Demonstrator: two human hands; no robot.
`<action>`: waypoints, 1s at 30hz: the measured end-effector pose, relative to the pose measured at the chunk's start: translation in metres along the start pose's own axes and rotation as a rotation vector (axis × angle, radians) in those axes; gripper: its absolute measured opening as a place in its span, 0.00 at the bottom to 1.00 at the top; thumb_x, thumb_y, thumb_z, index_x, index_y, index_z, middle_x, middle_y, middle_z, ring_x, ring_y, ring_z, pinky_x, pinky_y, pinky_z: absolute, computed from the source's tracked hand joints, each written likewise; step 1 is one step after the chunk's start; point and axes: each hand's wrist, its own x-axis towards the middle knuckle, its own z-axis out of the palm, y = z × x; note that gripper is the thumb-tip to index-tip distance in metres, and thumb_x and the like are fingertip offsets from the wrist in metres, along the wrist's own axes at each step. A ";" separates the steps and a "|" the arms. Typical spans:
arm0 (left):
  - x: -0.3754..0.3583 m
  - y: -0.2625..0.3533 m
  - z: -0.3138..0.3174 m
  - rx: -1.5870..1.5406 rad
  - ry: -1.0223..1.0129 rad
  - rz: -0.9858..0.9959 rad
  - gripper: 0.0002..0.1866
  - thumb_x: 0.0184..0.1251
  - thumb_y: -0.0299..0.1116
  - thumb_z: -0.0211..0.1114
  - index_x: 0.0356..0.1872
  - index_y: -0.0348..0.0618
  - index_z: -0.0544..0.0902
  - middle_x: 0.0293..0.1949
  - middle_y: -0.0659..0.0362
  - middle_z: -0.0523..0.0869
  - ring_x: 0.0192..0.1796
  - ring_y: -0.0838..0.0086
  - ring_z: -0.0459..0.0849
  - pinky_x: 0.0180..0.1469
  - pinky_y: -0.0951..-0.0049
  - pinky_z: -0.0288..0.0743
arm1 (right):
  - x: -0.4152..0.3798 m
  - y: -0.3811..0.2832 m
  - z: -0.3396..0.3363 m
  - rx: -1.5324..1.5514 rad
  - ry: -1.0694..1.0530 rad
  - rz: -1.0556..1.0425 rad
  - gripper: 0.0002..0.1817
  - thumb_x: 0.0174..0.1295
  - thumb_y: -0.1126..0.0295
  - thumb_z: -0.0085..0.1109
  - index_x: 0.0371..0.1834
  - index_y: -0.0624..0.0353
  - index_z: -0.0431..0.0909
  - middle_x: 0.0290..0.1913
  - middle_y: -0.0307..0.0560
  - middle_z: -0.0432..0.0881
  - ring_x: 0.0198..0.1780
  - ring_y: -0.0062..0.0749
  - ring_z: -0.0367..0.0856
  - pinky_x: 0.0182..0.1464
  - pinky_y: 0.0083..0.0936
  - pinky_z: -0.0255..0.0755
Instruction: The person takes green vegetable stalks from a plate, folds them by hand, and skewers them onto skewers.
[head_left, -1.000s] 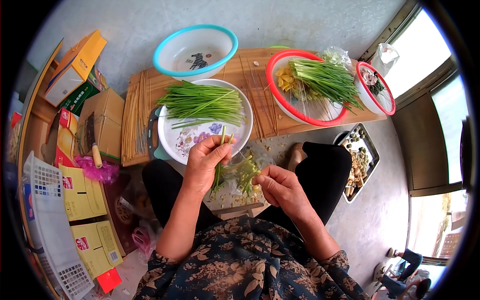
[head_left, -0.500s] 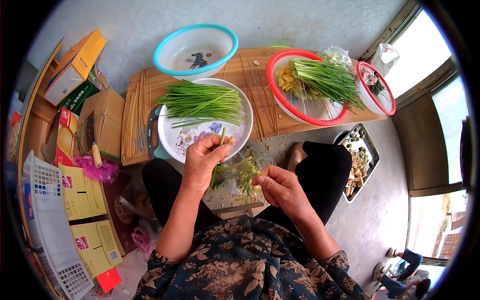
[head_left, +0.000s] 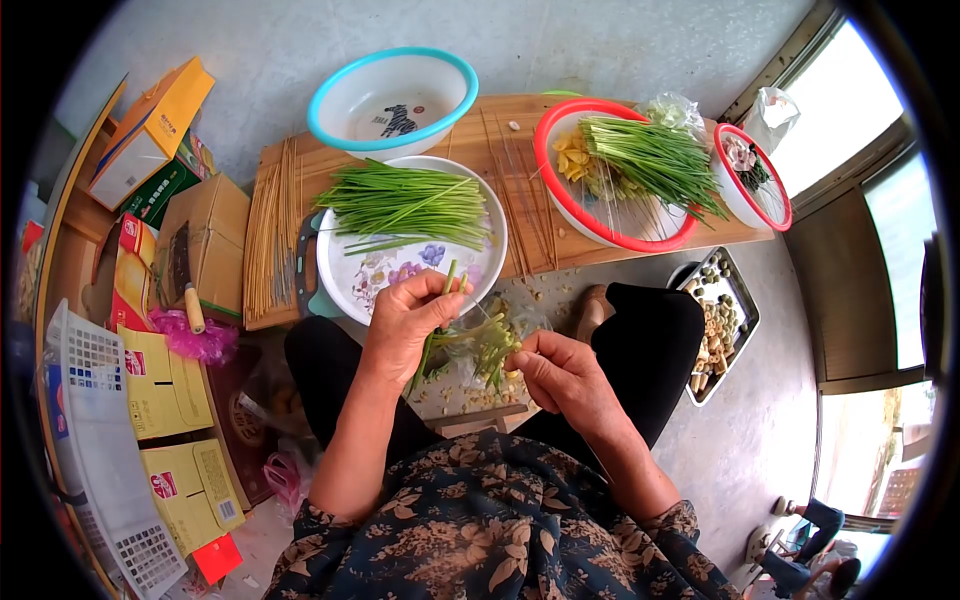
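Observation:
My left hand (head_left: 415,318) is closed, pinching a few green chive stems (head_left: 424,362) that stick up above the thumb and hang below the fingers. My right hand (head_left: 556,368), also closed, is beside it on the right. A thin pale skewer (head_left: 482,308) seems to run between the two hands; its end at my right fingertips is hidden. Beyond my left hand, a bundle of chives (head_left: 410,203) lies across a white flower-patterned tray (head_left: 345,285). Below the hands, cut green pieces (head_left: 490,350) lie in a clear plastic bag, partly covered by my right fingers.
On the wooden table (head_left: 520,180) are bamboo skewers (head_left: 272,235), a blue-rimmed basin (head_left: 330,90), a red-rimmed basin (head_left: 545,160) with chives, and a small red-rimmed bowl (head_left: 783,215). A metal tray (head_left: 745,335) of food pieces sits on the floor at right. Boxes (head_left: 205,235) stand at left.
The chive stems in my left hand have shifted slightly right at the top and now hang straighter below the fingers. My right hand has hardly moved.

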 end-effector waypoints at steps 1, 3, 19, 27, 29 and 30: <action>0.000 0.001 0.000 -0.005 -0.001 -0.008 0.05 0.63 0.26 0.66 0.35 0.34 0.83 0.37 0.61 0.83 0.32 0.83 0.74 0.36 0.81 0.68 | 0.000 0.000 0.000 0.004 -0.003 -0.001 0.12 0.72 0.66 0.51 0.37 0.64 0.77 0.16 0.29 0.65 0.15 0.10 0.57 0.17 0.12 0.48; -0.001 0.002 0.002 -0.010 -0.003 -0.015 0.05 0.63 0.26 0.66 0.35 0.34 0.83 0.37 0.62 0.83 0.32 0.83 0.73 0.35 0.81 0.67 | 0.001 0.001 0.000 0.008 -0.005 -0.003 0.12 0.72 0.66 0.51 0.37 0.64 0.77 0.16 0.29 0.65 0.15 0.10 0.57 0.17 0.12 0.48; -0.001 0.002 -0.006 0.078 0.107 0.139 0.13 0.71 0.36 0.61 0.44 0.35 0.84 0.34 0.64 0.83 0.29 0.84 0.67 0.33 0.82 0.62 | -0.001 -0.004 -0.022 0.028 0.151 -0.038 0.10 0.71 0.68 0.50 0.36 0.63 0.76 0.14 0.29 0.63 0.14 0.11 0.55 0.17 0.13 0.47; -0.002 -0.001 0.015 -0.053 0.054 0.036 0.13 0.71 0.35 0.61 0.47 0.35 0.83 0.30 0.65 0.80 0.28 0.84 0.72 0.30 0.81 0.64 | -0.001 -0.006 -0.005 0.018 0.056 -0.054 0.11 0.72 0.66 0.51 0.39 0.64 0.76 0.17 0.28 0.65 0.15 0.10 0.56 0.17 0.11 0.48; -0.001 -0.001 0.016 -0.079 0.060 0.028 0.13 0.70 0.34 0.61 0.47 0.34 0.83 0.29 0.65 0.80 0.27 0.84 0.72 0.29 0.82 0.64 | 0.000 -0.005 -0.002 0.019 0.045 -0.049 0.11 0.72 0.66 0.51 0.39 0.64 0.76 0.17 0.28 0.65 0.15 0.10 0.57 0.17 0.11 0.48; -0.001 -0.002 0.015 -0.093 0.046 0.030 0.13 0.70 0.34 0.62 0.47 0.34 0.83 0.29 0.65 0.80 0.27 0.84 0.72 0.29 0.81 0.64 | 0.000 -0.004 -0.002 0.019 0.034 -0.044 0.11 0.72 0.66 0.52 0.38 0.64 0.77 0.17 0.28 0.65 0.15 0.10 0.57 0.17 0.11 0.49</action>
